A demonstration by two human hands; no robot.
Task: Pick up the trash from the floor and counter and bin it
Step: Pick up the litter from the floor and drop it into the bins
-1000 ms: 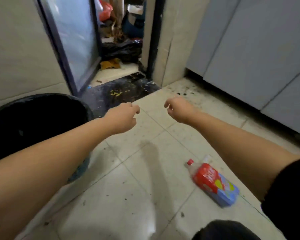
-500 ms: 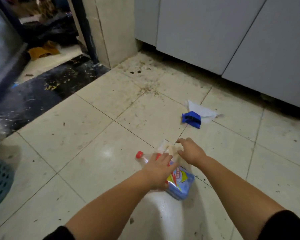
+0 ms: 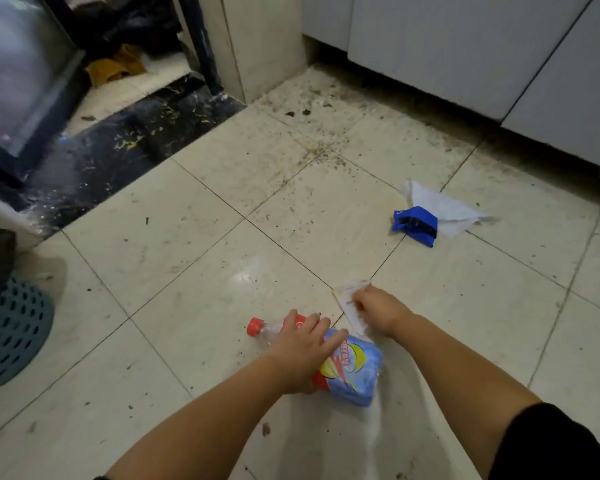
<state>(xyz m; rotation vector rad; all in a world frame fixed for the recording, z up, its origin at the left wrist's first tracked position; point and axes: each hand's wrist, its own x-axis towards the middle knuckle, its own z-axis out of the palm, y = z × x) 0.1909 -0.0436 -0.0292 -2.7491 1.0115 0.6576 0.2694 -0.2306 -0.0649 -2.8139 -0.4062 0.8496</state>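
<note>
Down at the far left sits the teal perforated bin [image 3: 11, 336], partly out of sight. On the dirty tiled floor [image 3: 174, 244] lies a plastic bottle [image 3: 347, 368] with a red cap and a blue and red label. The left hand [image 3: 300, 351] lies over it, fingers [image 3: 333, 337] spread across the label, not yet closed. Just beside it, the right hand [image 3: 381, 311] presses on a white paper slip [image 3: 350, 303], fingers curled; whether they pinch it I cannot tell. Further right, well apart, lie a blue wrapper [image 3: 414, 225] and a white tissue [image 3: 444, 209], touching.
</note>
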